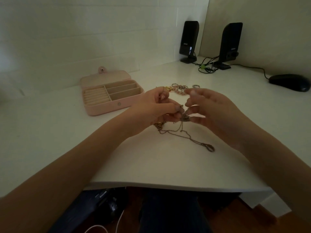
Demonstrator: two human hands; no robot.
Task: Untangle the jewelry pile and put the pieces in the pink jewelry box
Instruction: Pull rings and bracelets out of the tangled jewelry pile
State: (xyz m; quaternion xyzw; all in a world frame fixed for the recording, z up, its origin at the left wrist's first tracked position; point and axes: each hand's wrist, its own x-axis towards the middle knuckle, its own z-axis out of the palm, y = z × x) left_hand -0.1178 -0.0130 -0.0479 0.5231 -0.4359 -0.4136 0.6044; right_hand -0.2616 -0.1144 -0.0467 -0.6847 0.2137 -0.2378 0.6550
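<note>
- Head view, far left: the pink jewelry box (107, 107) lies open on the white desk (168, 165), its lid laid back toward the wall and its cream compartments bare; a snap stud sits on its front wall.
- Just right of the box, the left hand (156, 109) has curled fingers pinching a thin silver chain (185, 134) at a small knot of metal.
- That chain hangs from both hands and trails onto the desk, ending in a clasp (210, 147); a gold chain (159, 126) lies partly under the left hand.
- Beyond the hands, pink beads (179, 91) and silver rings (196, 86) rest on the desk.
- The right hand (215, 113) pinches the same knot with its fingertips; motion blur hides the finer detail.
- Behind stand two black speakers (189, 39), their small white lettering too blurred to read, then cables and a black mouse (289, 82).
</note>
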